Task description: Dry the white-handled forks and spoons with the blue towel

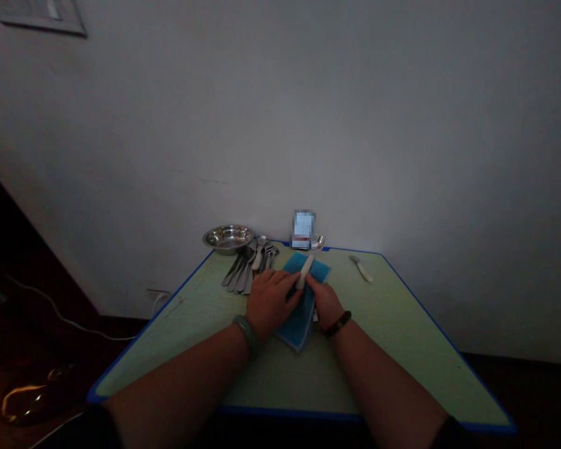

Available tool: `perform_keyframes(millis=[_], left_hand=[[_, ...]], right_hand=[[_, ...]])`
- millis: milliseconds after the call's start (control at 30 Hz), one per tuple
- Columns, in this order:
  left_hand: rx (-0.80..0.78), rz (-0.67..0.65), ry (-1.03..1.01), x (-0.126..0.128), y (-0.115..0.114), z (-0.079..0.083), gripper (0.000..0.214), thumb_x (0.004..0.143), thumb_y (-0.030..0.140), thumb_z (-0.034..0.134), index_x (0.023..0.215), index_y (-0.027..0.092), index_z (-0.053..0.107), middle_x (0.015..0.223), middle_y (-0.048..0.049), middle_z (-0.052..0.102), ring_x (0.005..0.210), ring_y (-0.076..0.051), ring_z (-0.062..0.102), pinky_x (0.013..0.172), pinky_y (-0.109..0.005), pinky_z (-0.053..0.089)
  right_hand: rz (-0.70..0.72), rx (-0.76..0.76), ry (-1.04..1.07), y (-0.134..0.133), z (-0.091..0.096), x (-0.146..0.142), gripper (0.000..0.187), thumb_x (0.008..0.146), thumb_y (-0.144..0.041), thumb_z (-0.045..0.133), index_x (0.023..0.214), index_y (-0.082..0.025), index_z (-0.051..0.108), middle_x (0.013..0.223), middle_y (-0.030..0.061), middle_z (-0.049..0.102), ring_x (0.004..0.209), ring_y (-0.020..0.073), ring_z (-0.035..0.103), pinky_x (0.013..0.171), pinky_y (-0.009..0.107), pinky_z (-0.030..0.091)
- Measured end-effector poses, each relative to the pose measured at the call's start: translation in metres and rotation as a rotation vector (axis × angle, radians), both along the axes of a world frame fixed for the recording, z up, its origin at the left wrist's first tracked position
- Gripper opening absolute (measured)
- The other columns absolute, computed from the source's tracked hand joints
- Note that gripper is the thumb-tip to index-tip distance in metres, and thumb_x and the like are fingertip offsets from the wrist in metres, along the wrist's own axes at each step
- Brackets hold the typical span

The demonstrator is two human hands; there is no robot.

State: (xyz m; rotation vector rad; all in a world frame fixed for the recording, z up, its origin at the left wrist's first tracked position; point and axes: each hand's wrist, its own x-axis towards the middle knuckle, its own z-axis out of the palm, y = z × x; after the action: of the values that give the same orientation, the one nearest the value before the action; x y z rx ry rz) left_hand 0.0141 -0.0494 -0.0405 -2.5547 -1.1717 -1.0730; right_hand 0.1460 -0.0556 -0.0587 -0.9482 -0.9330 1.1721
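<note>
A blue cloth (295, 327) is spread beneath my hands near the middle of the table. Across its upper part points a pale, white-handled utensil (305, 271), its other end hidden by fingers and cloth. My left hand (272, 300) is closed, its fingertips pinching the lower end of the pale handle. On the other side, my right hand (326, 302) is closed on the cloth, its thumb beside the handle. Left of the cloth lies a pile of metal spoons and forks (239, 274), one with a white handle. A single white-handled utensil (362, 269) lies apart on the right.
A shiny steel bowl (229, 239) stands at the table's back left corner. A lit phone (302, 229) leans upright at the back edge against the wall (402, 137). The pale green table (402, 349) has a blue rim. A white cable (75, 319) runs at left.
</note>
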Motion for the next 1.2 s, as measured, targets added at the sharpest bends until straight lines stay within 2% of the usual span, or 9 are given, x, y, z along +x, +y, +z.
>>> perform_keyframes(millis=[400, 667, 833, 1033, 1200], left_hand=[[0.022, -0.016, 0.023, 0.0006, -0.0014, -0.0005, 0.028, 0.075, 0.036, 0.046, 0.096, 0.022, 0.058, 0.089, -0.0047, 0.06, 0.083, -0.019, 0.046, 0.073, -0.034, 0.033], [0.039, -0.018, 0.037, 0.0002, -0.0018, 0.0001, 0.031, 0.078, 0.035, 0.042, 0.103, 0.023, 0.055, 0.088, -0.0056, 0.058, 0.083, -0.019, 0.046, 0.072, -0.034, 0.033], [0.017, 0.011, 0.036, -0.0004, -0.0011, -0.0001, 0.033, 0.079, 0.037, 0.041, 0.106, 0.024, 0.053, 0.089, -0.0054, 0.056, 0.084, -0.019, 0.045, 0.074, -0.035, 0.033], [-0.003, 0.029, 0.007, 0.0, -0.0014, 0.0004, 0.033, 0.078, 0.038, 0.041, 0.107, 0.026, 0.053, 0.089, -0.0052, 0.054, 0.084, -0.019, 0.044, 0.075, -0.034, 0.033], [-0.025, -0.007, -0.011, -0.0008, -0.0033, 0.0017, 0.033, 0.079, 0.034, 0.04, 0.108, 0.025, 0.052, 0.092, -0.0054, 0.053, 0.087, -0.02, 0.044, 0.078, -0.036, 0.032]], right_hand=[[-0.039, -0.015, 0.087, 0.0003, 0.0033, 0.0002, 0.031, 0.063, -0.04, 0.058, 0.084, -0.016, 0.061, 0.087, 0.0032, 0.066, 0.084, 0.0181, 0.058, 0.081, 0.033, 0.041], [0.027, 0.011, 0.072, 0.0014, -0.0002, -0.001, 0.032, 0.064, -0.04, 0.057, 0.086, -0.017, 0.06, 0.09, 0.0024, 0.065, 0.086, 0.0172, 0.057, 0.083, 0.032, 0.04], [0.022, -0.027, 0.007, 0.0011, -0.0024, -0.0013, 0.031, 0.063, -0.041, 0.058, 0.085, -0.018, 0.062, 0.087, 0.0013, 0.066, 0.085, 0.0172, 0.058, 0.082, 0.032, 0.04], [0.044, -0.044, 0.051, 0.0, -0.0031, -0.0025, 0.033, 0.062, -0.039, 0.06, 0.088, -0.019, 0.061, 0.081, 0.0003, 0.066, 0.08, 0.0174, 0.059, 0.077, 0.032, 0.043], [0.018, -0.052, 0.053, -0.0021, 0.0015, -0.0033, 0.028, 0.061, -0.037, 0.061, 0.082, -0.019, 0.062, 0.081, 0.0003, 0.066, 0.077, 0.0167, 0.059, 0.08, 0.032, 0.041]])
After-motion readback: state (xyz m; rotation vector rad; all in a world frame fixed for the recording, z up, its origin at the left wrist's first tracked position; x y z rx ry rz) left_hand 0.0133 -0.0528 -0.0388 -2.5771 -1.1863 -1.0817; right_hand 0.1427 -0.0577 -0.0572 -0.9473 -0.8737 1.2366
